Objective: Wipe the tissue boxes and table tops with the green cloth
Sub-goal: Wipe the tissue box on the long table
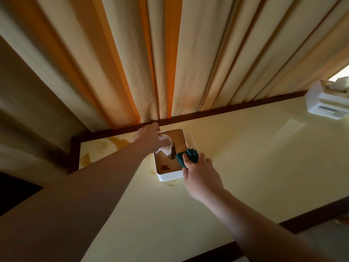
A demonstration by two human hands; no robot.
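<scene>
A white tissue box point(170, 176) with a wooden lid stands on the cream table top point(255, 157) near its far left end. A reddish stain point(164, 167) marks the lid's near left corner. My left hand point(149, 138) presses on the white tissue point(166, 147) sticking out of the lid's slot. My right hand point(200, 171) grips the dark green cloth point(188, 156) and holds it against the lid's right side. A second white tissue box point(324, 103) sits at the table's far right.
Brown spill stains point(117, 141) spread over the table's far left corner, and another lies by the box's near edge point(171, 184). A dark wooden rim point(226, 110) frames the table. Cream and orange curtains point(170, 63) hang right behind it.
</scene>
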